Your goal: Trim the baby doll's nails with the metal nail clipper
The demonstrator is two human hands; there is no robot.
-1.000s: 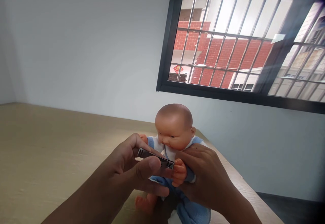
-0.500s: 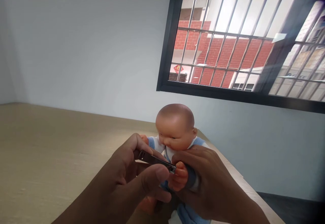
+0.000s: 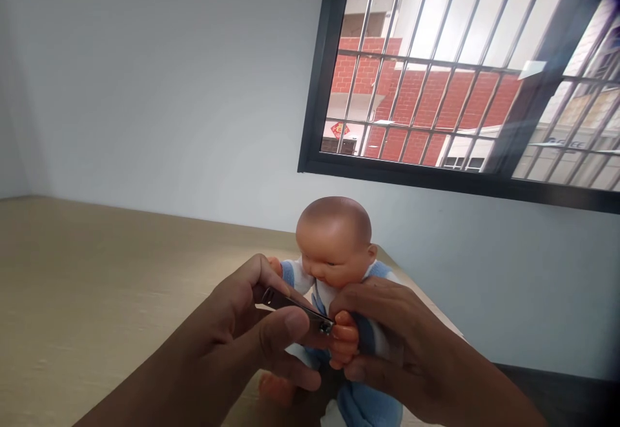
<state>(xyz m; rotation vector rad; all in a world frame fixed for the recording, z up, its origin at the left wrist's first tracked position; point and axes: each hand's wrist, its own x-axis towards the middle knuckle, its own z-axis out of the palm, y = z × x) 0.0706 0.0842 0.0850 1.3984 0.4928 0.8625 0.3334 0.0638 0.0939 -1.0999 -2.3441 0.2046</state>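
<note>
A baby doll (image 3: 334, 246) in blue and white clothes sits on the wooden table (image 3: 97, 298), facing me. My left hand (image 3: 242, 330) pinches a metal nail clipper (image 3: 295, 307) between thumb and fingers. The clipper's jaws rest against the doll's small orange hand (image 3: 345, 343). My right hand (image 3: 402, 349) grips the doll's arm and holds that small hand out toward the clipper. The doll's lower body is partly hidden behind my hands.
The table's right edge (image 3: 450, 330) runs just beside the doll, with dark floor (image 3: 557, 395) beyond it. A pale wall (image 3: 169, 91) rises behind, and a barred, black-framed window (image 3: 460, 78) sits at the upper right.
My left thumb has slid along the clipper and the clipper has tilted a little lower at its jaws. My right hand has shifted its hold on the doll's arm slightly. The doll stays in place.
</note>
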